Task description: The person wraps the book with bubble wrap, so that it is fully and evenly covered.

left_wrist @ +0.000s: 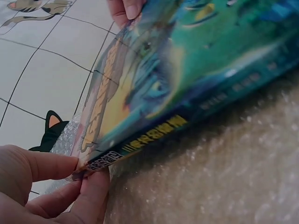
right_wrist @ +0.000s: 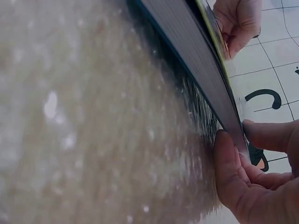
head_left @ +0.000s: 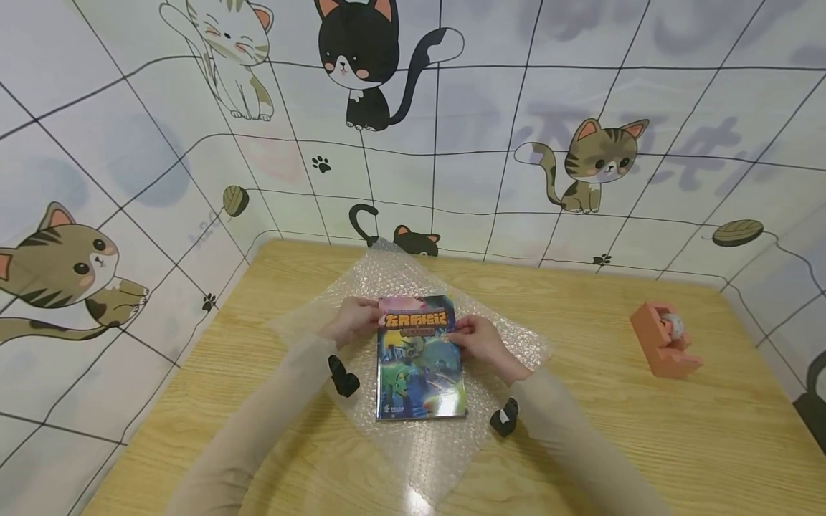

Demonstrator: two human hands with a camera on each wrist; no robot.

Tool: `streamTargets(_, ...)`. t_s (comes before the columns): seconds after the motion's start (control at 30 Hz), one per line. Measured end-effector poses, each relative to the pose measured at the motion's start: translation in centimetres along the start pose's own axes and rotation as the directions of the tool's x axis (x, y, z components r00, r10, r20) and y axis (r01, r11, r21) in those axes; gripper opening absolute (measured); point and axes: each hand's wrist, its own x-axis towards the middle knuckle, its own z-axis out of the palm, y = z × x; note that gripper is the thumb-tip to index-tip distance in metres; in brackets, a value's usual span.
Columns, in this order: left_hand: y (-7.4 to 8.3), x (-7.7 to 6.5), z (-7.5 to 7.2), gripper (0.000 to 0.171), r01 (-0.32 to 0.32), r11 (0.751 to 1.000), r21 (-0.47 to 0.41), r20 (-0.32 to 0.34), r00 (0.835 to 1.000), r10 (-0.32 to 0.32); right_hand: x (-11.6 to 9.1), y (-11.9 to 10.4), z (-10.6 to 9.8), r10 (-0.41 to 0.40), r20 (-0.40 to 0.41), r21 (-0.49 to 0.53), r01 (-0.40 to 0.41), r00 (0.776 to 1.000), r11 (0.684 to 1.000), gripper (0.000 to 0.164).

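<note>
A colourful book [head_left: 421, 365] with a glossy cartoon cover lies over a sheet of clear bubble wrap [head_left: 497, 322], which is turned cornerwise on the table. My left hand [head_left: 353, 320] pinches the book's left edge near its top corner; in the left wrist view the thumb is on the cover and the fingers [left_wrist: 96, 191] are under the spine. My right hand [head_left: 480, 340] pinches the opposite edge, and the right wrist view shows its thumb and fingers [right_wrist: 229, 163] about the page block [right_wrist: 187, 44].
An orange tape dispenser [head_left: 665, 340] with a roll of tape stands at the right on the wooden table [head_left: 574, 308]. Behind rises a wall covering [head_left: 477, 186] printed with cats. A black object [head_left: 814, 394] is cut off at the right edge.
</note>
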Motion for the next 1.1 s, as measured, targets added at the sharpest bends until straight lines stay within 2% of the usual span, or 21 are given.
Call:
streamTargets(0.13, -0.5, -0.1, 0.2, 0.028, -0.117, 0.987, 0.107, -0.029, 0.992, 0.121, 0.0, -0.1, 0.0, -0.015, -0.012, -0.050, 0.014, 1.000, 0.999, 0.028)
streamTargets(0.27, -0.8, -0.5, 0.3, 0.025, -0.226, 0.951, 0.210, -0.026, 0.971, 0.237, -0.1, -0.2, 0.0, -0.048, -0.026, -0.132, 0.044, 0.999, 0.990, 0.030)
streamTargets(0.4, -1.2, -0.7, 0.2, 0.024, -0.293, 0.916, 0.273, 0.022, 0.954, 0.299, -0.1, -0.3, 0.1, -0.072, -0.033, -0.203, 0.064, 0.997, 0.977, 0.031)
streamTargets(0.47, -1.4, -0.7, 0.0, 0.026, -0.337, 0.892, 0.303, 0.080, 0.941, 0.328, -0.1, -0.3, 0.1, -0.083, -0.032, -0.236, 0.073, 0.996, 0.969, 0.031)
streamTargets(0.53, -1.7, -0.6, -0.2, 0.031, -0.399, 0.852, 0.340, 0.157, 0.917, 0.367, -0.1, -0.3, 0.1, -0.086, -0.029, -0.260, 0.076, 0.996, 0.963, 0.032)
streamTargets(0.63, -2.1, -0.5, -0.7, 0.043, -0.495, 0.789, 0.365, 0.275, 0.866, 0.417, -0.1, -0.2, -0.1, -0.089, -0.011, -0.275, 0.082, 0.996, 0.958, 0.034)
streamTargets(0.7, -2.3, -0.8, -1.1, 0.055, -0.539, 0.749, 0.385, 0.329, 0.838, 0.435, -0.1, -0.2, -0.3, -0.097, 0.013, -0.279, 0.097, 0.995, 0.955, 0.037)
streamTargets(0.77, -2.5, -1.2, -1.5, 0.071, -0.548, 0.728, 0.412, 0.352, 0.833, 0.427, 0.0, 0.0, -0.6, -0.115, 0.050, -0.277, 0.124, 0.992, 0.953, 0.039)
streamTargets(0.9, -2.9, -2.1, -1.9, 0.100, -0.535, 0.675, 0.508, 0.368, 0.844, 0.391, 0.0, 0.3, -1.1, -0.160, 0.121, -0.251, 0.186, 0.980, 0.950, 0.043)
streamTargets(0.97, -3.2, -2.3, -2.0, 0.106, -0.538, 0.642, 0.546, 0.371, 0.843, 0.391, 0.0, 0.5, -1.3, -0.176, 0.146, -0.233, 0.207, 0.973, 0.950, 0.044)
streamTargets(1.1, -3.6, -2.2, -2.0, 0.105, -0.554, 0.623, 0.553, 0.370, 0.833, 0.412, -0.1, 1.0, -1.8, -0.208, 0.171, -0.181, 0.238, 0.963, 0.954, 0.044)
